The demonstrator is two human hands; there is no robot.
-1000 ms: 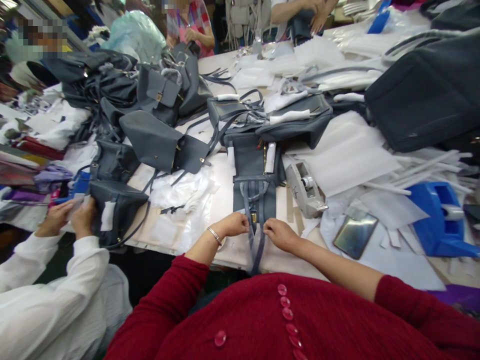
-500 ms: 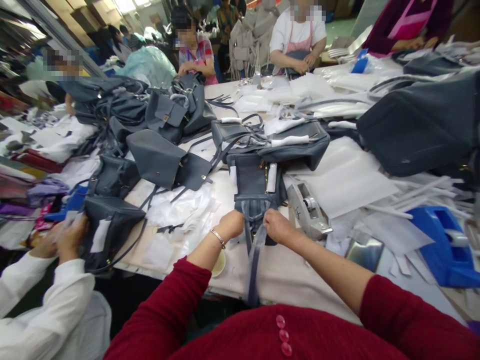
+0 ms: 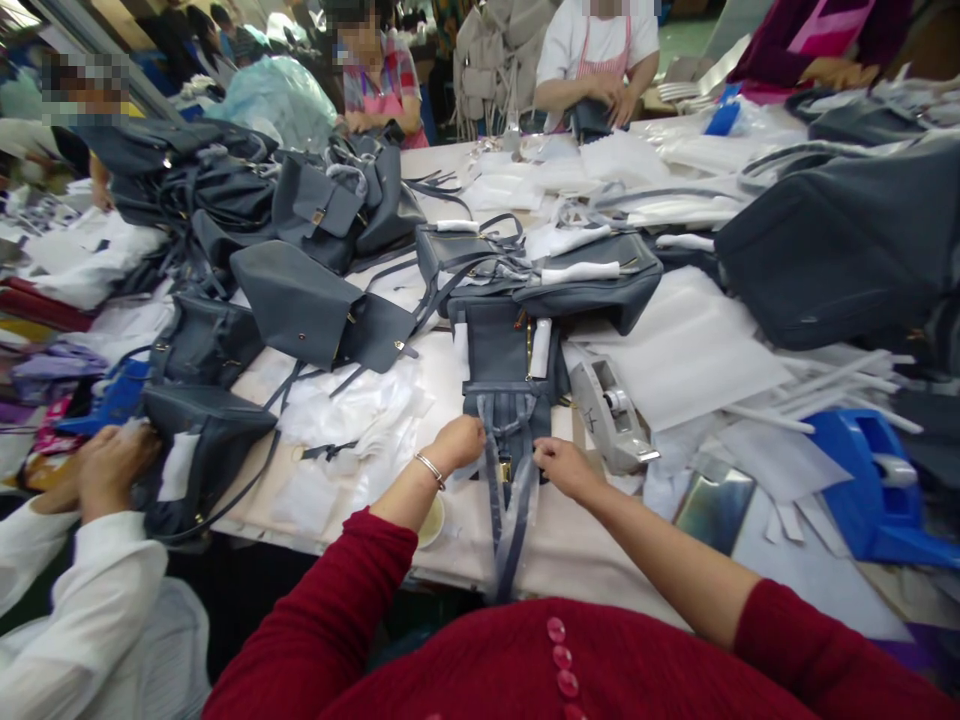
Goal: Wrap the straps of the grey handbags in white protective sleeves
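Flanking the lower end of a dark grey-blue backpack (image 3: 495, 345), the person's two bare hands rest on either side of its long axis, which runs straight away from the body across the worktop (image 3: 581, 553). The left hand (image 3: 461, 443) is at the backpack's left edge, fingers curled in; what, if anything, they grip cannot be told. The right hand (image 3: 564, 468) is at the opposite edge with thumb and forefinger pressed together, though whether they pinch film or leather is too small to tell. Neither hand is plainly nearer to the gold-coloured clasp (image 3: 505, 470), which sits in the gap between them, while a film-wrapped strap (image 3: 512, 545) hangs from that gap toward the person's lap. Most of the backpack lies beyond both hands. Just past the right hand, to its right, stands a grey tape dispenser (image 3: 611, 415); a blue tape dispenser (image 3: 862, 490) is well apart, farther right. Well to the left of the left hand, a co-worker's hands (image 3: 116, 465) are close together beside another bag (image 3: 210, 445).
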